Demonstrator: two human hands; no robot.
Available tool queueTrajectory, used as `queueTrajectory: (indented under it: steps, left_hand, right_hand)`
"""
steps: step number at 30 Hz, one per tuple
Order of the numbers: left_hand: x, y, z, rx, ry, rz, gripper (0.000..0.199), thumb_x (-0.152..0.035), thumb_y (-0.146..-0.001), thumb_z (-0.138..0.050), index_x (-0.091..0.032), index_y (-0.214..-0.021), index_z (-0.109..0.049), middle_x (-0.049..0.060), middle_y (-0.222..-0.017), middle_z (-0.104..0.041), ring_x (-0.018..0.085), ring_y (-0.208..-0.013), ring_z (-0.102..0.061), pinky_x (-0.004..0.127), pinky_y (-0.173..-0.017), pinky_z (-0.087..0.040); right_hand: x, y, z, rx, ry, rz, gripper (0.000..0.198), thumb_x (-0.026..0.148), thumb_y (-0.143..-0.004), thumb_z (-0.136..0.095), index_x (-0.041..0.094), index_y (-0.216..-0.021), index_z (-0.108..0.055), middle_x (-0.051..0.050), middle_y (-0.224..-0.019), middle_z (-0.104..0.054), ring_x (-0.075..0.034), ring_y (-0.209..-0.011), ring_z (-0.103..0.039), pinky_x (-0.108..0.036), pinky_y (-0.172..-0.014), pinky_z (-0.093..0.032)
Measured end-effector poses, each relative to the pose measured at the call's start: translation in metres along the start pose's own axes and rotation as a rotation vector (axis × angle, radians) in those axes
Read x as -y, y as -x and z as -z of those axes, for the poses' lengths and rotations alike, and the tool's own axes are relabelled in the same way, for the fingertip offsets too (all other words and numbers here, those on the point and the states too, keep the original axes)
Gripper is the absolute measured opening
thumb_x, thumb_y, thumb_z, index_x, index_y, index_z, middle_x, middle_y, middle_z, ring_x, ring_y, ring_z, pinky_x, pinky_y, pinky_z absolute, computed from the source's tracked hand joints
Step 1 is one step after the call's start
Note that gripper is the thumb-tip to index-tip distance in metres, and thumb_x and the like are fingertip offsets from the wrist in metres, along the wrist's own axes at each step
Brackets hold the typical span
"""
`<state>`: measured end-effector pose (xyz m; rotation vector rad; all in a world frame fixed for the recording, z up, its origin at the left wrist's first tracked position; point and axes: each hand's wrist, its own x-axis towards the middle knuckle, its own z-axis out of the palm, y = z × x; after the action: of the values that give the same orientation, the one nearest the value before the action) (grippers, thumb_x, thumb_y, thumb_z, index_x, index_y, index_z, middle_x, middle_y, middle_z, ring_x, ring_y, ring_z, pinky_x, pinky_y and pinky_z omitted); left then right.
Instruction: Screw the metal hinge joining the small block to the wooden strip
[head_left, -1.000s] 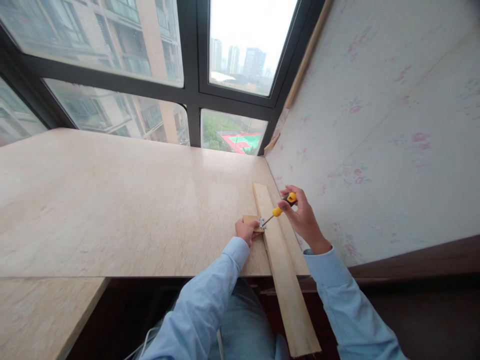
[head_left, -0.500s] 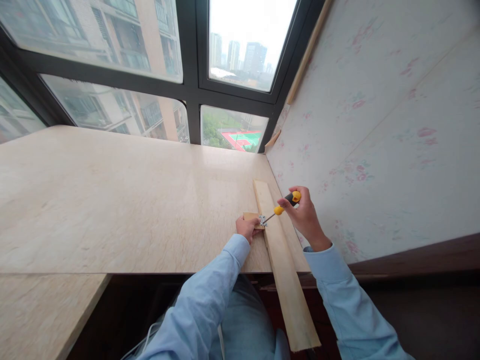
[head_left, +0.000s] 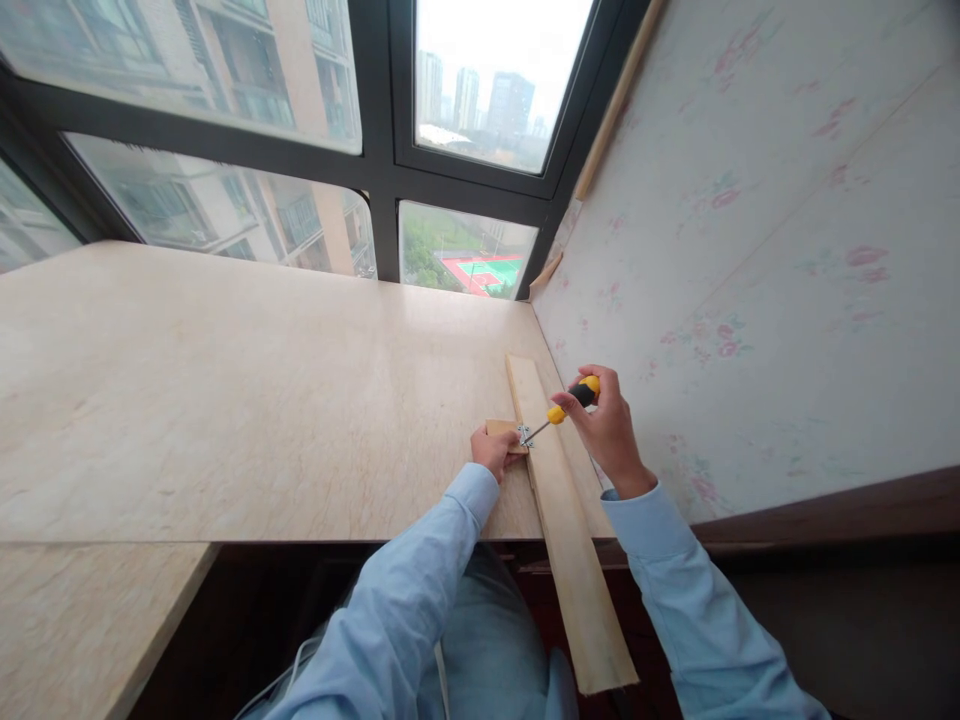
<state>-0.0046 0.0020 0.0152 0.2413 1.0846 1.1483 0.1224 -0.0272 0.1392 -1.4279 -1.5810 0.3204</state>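
Observation:
My right hand (head_left: 606, 425) is closed around the yellow and black handle of a screwdriver (head_left: 582, 392). The shaft slants down to the left, and its tip meets a small metal hinge (head_left: 524, 437). That hinge bridges a long pale wooden board (head_left: 566, 520) and a small wood block (head_left: 501, 428) on the board's left side. With fingers closed, my left hand (head_left: 491, 452) grips the block, its thumb close to the hinge. Fingers partly cover the block, and whether the tip sits in a screw head is too small to tell.
The board lies on a beige marble-look counter (head_left: 247, 400), its near end jutting past the front edge. A floral papered wall (head_left: 750, 280) rises close on the right. Dark-framed windows (head_left: 382, 150) stand behind. A lower ledge (head_left: 82, 610) is at the near left.
The screwdriver handle has turned slightly in my right hand, and its tip stays at the hinge. My left hand keeps its place on the block. The whole view has shifted a little.

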Motion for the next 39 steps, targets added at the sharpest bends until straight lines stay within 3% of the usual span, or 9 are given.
queueTrajectory:
  steps: [6, 10, 15, 22, 26, 30, 33, 36, 39]
  left_hand:
    - [0.002, -0.001, 0.000, 0.014, 0.017, 0.008, 0.037, 0.001, -0.055, -0.074, -0.011, -0.086, -0.058, 0.008, -0.079, -0.070, 0.021, -0.065, -0.069, 0.040, -0.063, -0.062]
    - [0.002, -0.001, 0.001, 0.007, 0.010, 0.000, 0.037, 0.001, -0.055, -0.074, -0.011, -0.086, -0.059, 0.008, -0.079, -0.070, 0.022, -0.067, -0.070, 0.040, -0.064, -0.062]
    - [0.005, -0.002, 0.001, 0.004, -0.005, -0.035, 0.037, -0.002, -0.056, -0.074, -0.012, -0.088, -0.060, 0.007, -0.081, -0.071, 0.023, -0.069, -0.070, 0.039, -0.063, -0.062]
    - [0.009, -0.006, 0.001, 0.015, -0.009, -0.053, 0.037, -0.003, -0.056, -0.073, -0.011, -0.089, -0.059, 0.009, -0.084, -0.071, 0.022, -0.070, -0.069, 0.039, -0.061, -0.061]
    - [0.008, -0.004, 0.001, 0.022, 0.001, -0.047, 0.036, -0.003, -0.057, -0.072, -0.011, -0.090, -0.059, 0.009, -0.083, -0.070, 0.022, -0.068, -0.069, 0.039, -0.059, -0.061]
    - [0.006, -0.002, 0.001, 0.036, 0.003, -0.052, 0.037, -0.003, -0.057, -0.072, -0.011, -0.091, -0.059, 0.010, -0.086, -0.071, 0.022, -0.069, -0.069, 0.039, -0.058, -0.061]
    - [0.007, -0.002, 0.001, 0.032, -0.007, -0.060, 0.037, -0.003, -0.058, -0.072, -0.011, -0.091, -0.059, 0.010, -0.086, -0.070, 0.022, -0.069, -0.069, 0.038, -0.058, -0.061]
    - [0.008, -0.002, 0.002, 0.022, -0.027, -0.066, 0.036, -0.004, -0.057, -0.073, -0.011, -0.089, -0.058, 0.009, -0.084, -0.070, 0.021, -0.068, -0.069, 0.037, -0.058, -0.061]
    - [0.009, -0.003, 0.002, 0.016, -0.038, -0.066, 0.036, -0.005, -0.056, -0.075, -0.012, -0.087, -0.058, 0.008, -0.083, -0.069, 0.022, -0.069, -0.069, 0.036, -0.059, -0.061]
  right_hand:
    - [-0.003, 0.001, 0.005, 0.242, -0.405, -0.023, 0.051, 0.044, -0.086, -0.068, 0.029, -0.129, -0.046, -0.011, -0.143, -0.053, -0.026, -0.138, -0.049, -0.051, -0.114, -0.042]
    - [0.008, 0.003, 0.013, 0.323, -0.326, -0.015, 0.041, 0.045, -0.086, -0.069, 0.027, -0.119, -0.054, -0.010, -0.131, -0.062, -0.026, -0.121, -0.062, -0.047, -0.101, -0.053]
    - [0.006, 0.002, 0.005, 0.020, 0.137, 0.012, 0.052, 0.061, -0.074, -0.077, 0.023, -0.101, -0.054, -0.005, -0.088, -0.064, -0.026, -0.082, -0.065, -0.049, -0.082, -0.057]
    - [-0.008, 0.004, 0.004, 0.231, -0.341, 0.001, 0.056, 0.048, -0.087, -0.068, 0.030, -0.133, -0.039, -0.011, -0.142, -0.052, -0.025, -0.134, -0.052, -0.050, -0.112, -0.044]
    - [0.000, 0.008, 0.014, 0.375, -0.367, -0.007, 0.052, 0.048, -0.087, -0.068, 0.030, -0.130, -0.044, -0.011, -0.138, -0.058, -0.025, -0.126, -0.060, -0.049, -0.105, -0.051]
    - [0.007, 0.007, 0.011, 0.117, 0.075, -0.027, 0.053, 0.062, -0.074, -0.077, 0.023, -0.103, -0.056, -0.006, -0.091, -0.068, -0.025, -0.085, -0.069, -0.044, -0.081, -0.058]
    - [0.002, 0.005, 0.005, -0.037, 0.231, -0.048, 0.060, 0.070, -0.074, -0.072, 0.022, -0.106, -0.054, -0.004, -0.083, -0.063, -0.024, -0.073, -0.065, -0.044, -0.074, -0.057]
    - [-0.007, 0.005, 0.003, 0.050, -0.001, -0.022, 0.060, 0.064, -0.085, -0.063, 0.024, -0.127, -0.046, -0.010, -0.109, -0.065, -0.026, -0.099, -0.068, -0.045, -0.087, -0.056]
    - [-0.009, 0.007, 0.009, 0.212, -0.253, 0.012, 0.059, 0.053, -0.088, -0.065, 0.029, -0.136, -0.039, -0.012, -0.142, -0.053, -0.024, -0.132, -0.053, -0.045, -0.104, -0.050]
